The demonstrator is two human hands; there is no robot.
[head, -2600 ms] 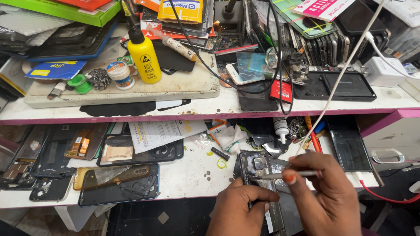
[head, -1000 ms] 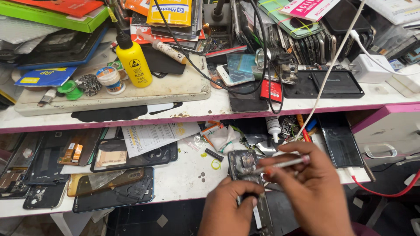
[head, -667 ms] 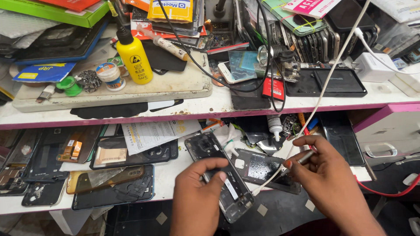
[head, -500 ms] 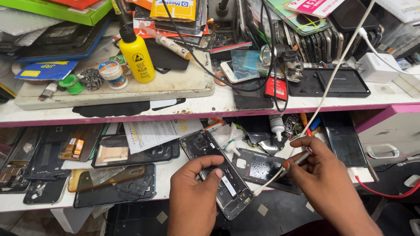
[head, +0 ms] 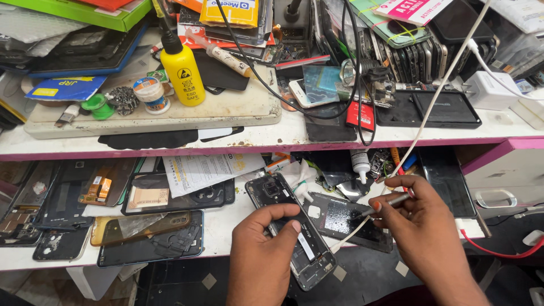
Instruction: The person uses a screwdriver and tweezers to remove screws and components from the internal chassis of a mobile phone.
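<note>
Opened phone (head: 290, 235) lies tilted in the left hand (head: 262, 258), back cover off, dark innards and a pale strip showing; its lower end hangs past the desk (head: 226, 224) edge. The left-hand fingers (head: 283, 214) curl over its near side, thumb across the middle, so part of the frame is hidden. The right hand (head: 422, 235) pinches a slim metal tool (head: 385, 204) between thumb and forefinger, tip over the detached back cover (head: 348, 221) lying just beside the phone. Both wrists are cut off at the bottom edge. A white cable (head: 430, 107) crosses behind the tool. Small parts inside the phone are too fine to make out.
</note>
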